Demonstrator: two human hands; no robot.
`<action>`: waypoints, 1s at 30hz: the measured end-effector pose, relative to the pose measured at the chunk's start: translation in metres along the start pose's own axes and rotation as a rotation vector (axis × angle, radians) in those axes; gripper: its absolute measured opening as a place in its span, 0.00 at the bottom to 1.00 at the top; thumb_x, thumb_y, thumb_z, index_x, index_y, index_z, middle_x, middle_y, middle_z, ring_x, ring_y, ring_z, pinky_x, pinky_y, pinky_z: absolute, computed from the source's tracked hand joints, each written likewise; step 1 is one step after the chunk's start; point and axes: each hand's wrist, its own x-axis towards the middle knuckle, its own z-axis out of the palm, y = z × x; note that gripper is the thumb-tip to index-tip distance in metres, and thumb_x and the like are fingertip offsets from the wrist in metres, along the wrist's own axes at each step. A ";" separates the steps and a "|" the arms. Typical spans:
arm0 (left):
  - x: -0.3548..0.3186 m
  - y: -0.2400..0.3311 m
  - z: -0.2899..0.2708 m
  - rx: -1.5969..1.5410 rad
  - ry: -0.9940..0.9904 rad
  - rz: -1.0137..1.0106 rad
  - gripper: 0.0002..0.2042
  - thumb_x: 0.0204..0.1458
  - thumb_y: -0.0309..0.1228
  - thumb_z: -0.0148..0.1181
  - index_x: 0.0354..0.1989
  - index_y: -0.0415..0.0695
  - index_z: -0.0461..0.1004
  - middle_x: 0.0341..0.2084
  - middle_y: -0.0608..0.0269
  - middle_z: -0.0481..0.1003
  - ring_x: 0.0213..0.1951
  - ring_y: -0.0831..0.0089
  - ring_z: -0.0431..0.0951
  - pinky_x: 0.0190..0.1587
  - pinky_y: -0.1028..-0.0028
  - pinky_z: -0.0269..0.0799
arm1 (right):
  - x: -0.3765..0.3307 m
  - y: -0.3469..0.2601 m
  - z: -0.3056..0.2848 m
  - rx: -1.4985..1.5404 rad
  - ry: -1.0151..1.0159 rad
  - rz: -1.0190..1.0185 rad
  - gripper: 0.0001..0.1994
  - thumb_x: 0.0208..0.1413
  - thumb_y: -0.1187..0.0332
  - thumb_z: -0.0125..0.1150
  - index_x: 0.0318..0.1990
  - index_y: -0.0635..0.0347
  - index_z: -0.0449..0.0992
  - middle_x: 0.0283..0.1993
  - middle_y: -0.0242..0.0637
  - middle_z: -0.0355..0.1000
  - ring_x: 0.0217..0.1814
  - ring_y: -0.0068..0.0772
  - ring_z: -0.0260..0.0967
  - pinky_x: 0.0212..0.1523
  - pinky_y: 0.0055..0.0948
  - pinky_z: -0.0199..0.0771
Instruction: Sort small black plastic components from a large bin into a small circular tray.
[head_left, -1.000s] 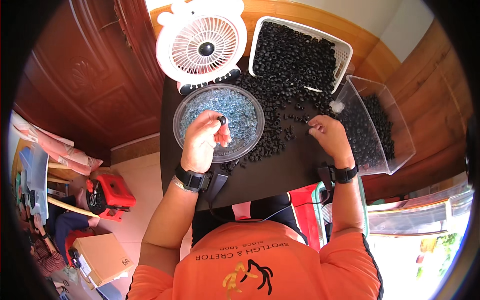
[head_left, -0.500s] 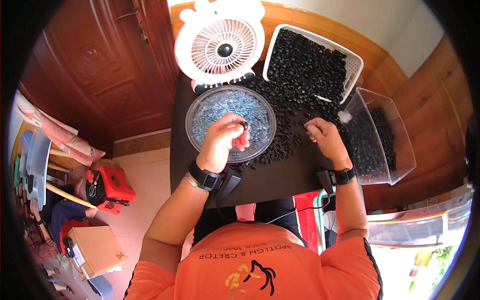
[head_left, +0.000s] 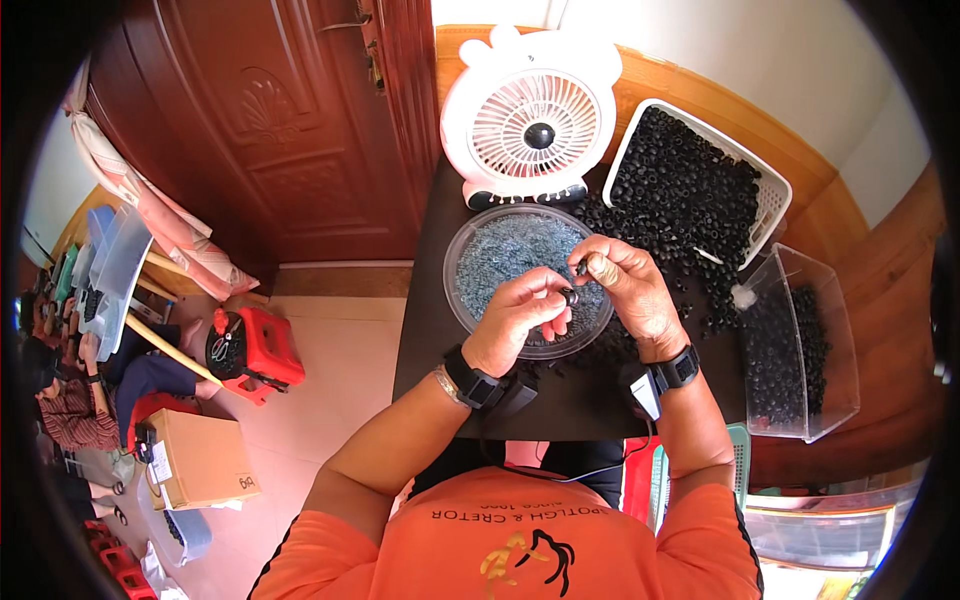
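My left hand [head_left: 524,316] hovers over a round clear tub [head_left: 452,290] filled with small bluish see-through pieces. Its thumb and fingers pinch a small black ring-like part [head_left: 570,296]. Close beside it on the right, my right hand [head_left: 635,296] is closed with thumb and forefinger together on another small black part [head_left: 582,267], mostly covered by the fingertips. The two parts are near each other but look apart. Loose black parts [head_left: 715,310] lie heaped on the dark table [head_left: 430,370] behind and right of the tub.
A white fan [head_left: 540,135] stands behind the tub. A tilted white basket [head_left: 775,200] of black parts sits at the back right, a clear bin [head_left: 850,390] with more at the right. Far left are a cardboard box [head_left: 205,460], a red container [head_left: 270,350] and another person [head_left: 85,410].
My right hand has come left from the loose black parts to my left hand, now with a small black part at its fingertips. The whole view has shifted.
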 end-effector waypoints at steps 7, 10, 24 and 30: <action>0.003 -0.001 -0.002 0.041 0.031 0.023 0.11 0.57 0.35 0.52 0.40 0.39 0.70 0.27 0.65 0.72 0.28 0.78 0.72 0.31 0.80 0.67 | -0.001 0.000 0.009 -0.026 0.056 0.005 0.10 0.56 0.64 0.61 0.36 0.63 0.78 0.34 0.29 0.73 0.37 0.18 0.64 0.43 0.22 0.65; 0.004 -0.001 -0.002 0.077 0.049 0.045 0.11 0.57 0.35 0.52 0.40 0.39 0.69 0.26 0.65 0.72 0.28 0.78 0.72 0.31 0.80 0.66 | -0.001 0.002 0.009 -0.064 0.075 0.025 0.12 0.56 0.61 0.60 0.33 0.62 0.77 0.33 0.29 0.71 0.36 0.20 0.64 0.41 0.22 0.65; 0.003 -0.003 0.001 0.131 0.119 0.074 0.08 0.57 0.31 0.55 0.40 0.40 0.70 0.26 0.70 0.70 0.27 0.84 0.69 0.29 0.83 0.65 | -0.004 0.007 0.011 -0.166 0.101 -0.027 0.09 0.57 0.65 0.61 0.32 0.63 0.76 0.29 0.26 0.72 0.34 0.16 0.65 0.39 0.19 0.66; 0.003 -0.003 0.002 0.170 0.151 0.051 0.07 0.56 0.30 0.55 0.38 0.40 0.70 0.25 0.72 0.68 0.26 0.85 0.68 0.28 0.83 0.65 | -0.005 0.008 0.011 -0.188 0.113 -0.036 0.09 0.57 0.65 0.61 0.32 0.63 0.76 0.28 0.25 0.70 0.33 0.15 0.63 0.37 0.19 0.65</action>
